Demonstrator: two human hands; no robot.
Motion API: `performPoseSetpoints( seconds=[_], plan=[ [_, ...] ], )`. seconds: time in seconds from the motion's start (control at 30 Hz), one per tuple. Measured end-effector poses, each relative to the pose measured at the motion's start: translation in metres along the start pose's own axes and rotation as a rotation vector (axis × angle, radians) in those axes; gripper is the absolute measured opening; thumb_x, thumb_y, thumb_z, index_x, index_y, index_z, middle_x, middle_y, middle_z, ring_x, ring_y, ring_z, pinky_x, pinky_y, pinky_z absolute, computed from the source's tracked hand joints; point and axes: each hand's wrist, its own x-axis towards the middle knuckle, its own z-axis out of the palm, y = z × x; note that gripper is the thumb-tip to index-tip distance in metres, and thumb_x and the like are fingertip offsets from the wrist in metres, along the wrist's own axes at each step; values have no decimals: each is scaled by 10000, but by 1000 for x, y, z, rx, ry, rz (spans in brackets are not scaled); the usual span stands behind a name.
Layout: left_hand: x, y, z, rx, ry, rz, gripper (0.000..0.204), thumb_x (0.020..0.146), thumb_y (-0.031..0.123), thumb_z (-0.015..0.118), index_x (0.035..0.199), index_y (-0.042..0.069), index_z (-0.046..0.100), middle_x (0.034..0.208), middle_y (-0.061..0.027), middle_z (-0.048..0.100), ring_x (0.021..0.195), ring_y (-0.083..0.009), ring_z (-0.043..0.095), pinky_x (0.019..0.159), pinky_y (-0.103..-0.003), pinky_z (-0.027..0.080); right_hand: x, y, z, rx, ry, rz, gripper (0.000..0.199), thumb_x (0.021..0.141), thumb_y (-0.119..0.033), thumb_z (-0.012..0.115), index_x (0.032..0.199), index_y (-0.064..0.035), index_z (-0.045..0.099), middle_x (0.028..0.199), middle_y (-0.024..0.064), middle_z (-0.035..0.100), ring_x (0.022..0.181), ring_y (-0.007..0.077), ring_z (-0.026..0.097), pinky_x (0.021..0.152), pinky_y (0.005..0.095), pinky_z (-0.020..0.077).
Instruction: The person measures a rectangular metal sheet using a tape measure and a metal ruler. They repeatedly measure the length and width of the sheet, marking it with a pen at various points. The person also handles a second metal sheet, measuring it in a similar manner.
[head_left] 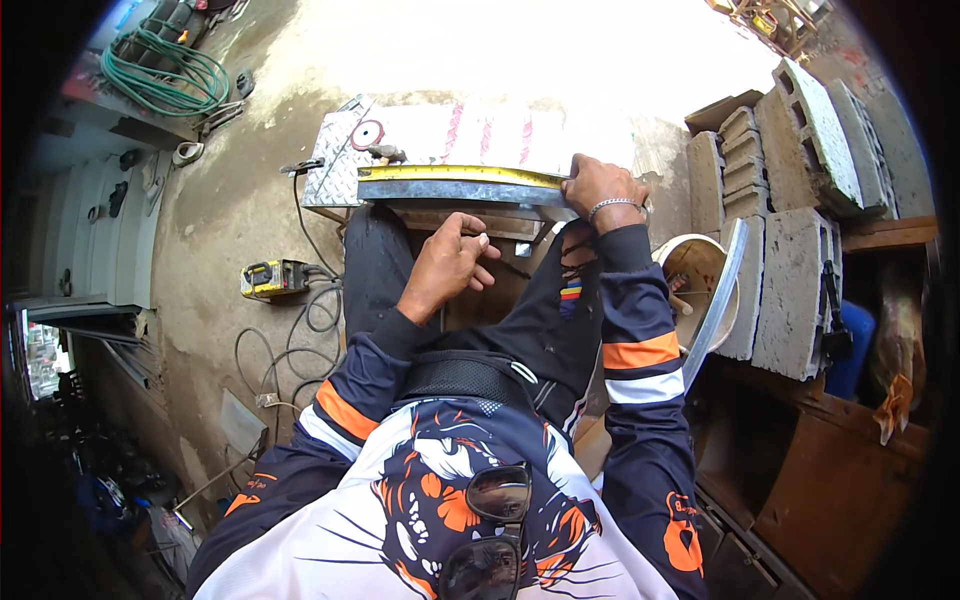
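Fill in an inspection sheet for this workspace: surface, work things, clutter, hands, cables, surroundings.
Surface: low bench, tread-patterned metal at its left end; glare washes out its far side.
Work things: yellow tape stretched along a grey metal bar.
Clutter: disc and what looks like a hammer beyond the tape.
Hands: right hand holds the tape's right end; left hand empty, fingers loosely curled.
Cables: cables looped loosely on the floor beside a yellow-black machine.
Surroundings: concrete blocks and bucket right; coiled green hose far left.

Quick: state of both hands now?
Left hand: loosely curled; whether it holds anything cannot be told.
Right hand: closed, holding the yellow measuring tape.
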Motion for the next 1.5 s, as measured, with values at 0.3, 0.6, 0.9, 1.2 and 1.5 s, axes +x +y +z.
performPoseSetpoints(
  seconds=[0.3,0.6,0.9,1.2,1.5],
  plan=[
    [32,-7,26,107,274,440,121,998,30,538,1093,-40,562,870,-118,730,685,-158,712,627,-281,580,-14,-5,-10,25,5,11,298,918,-237,561,1192,-222,678,1179,115,717,1184,348,632,975,637,401],
    [61,0,38,558,466,527,144,960,74,595,1076,-2,557,828,-153,716,715,-270,725,642,-368,546,-16,-4,-11,32,13,2,308,902,-227,573,1190,-213,680,1172,129,716,1172,361,633,957,663,399],
    [68,0,45,443,476,661,187,963,78,554,1126,2,503,769,-213,678,738,-443,677,679,-523,524,-20,-6,-16,33,4,0,307,908,-221,571,1194,-213,680,1189,97,715,1209,342,607,990,670,380],
    [67,0,46,578,450,577,226,955,115,586,1135,16,494,718,-230,663,704,-448,671,651,-539,517,-19,-5,-14,20,1,-1,310,916,-223,564,1205,-209,675,1188,84,717,1204,347,609,982,680,382],
    [70,-3,44,799,498,660,184,926,107,618,1091,52,556,736,-40,705,733,-247,676,809,-383,432,-17,-3,-8,27,50,-29,277,911,-208,568,1160,-205,689,1138,96,730,1181,359,621,964,692,388]
  ],
)
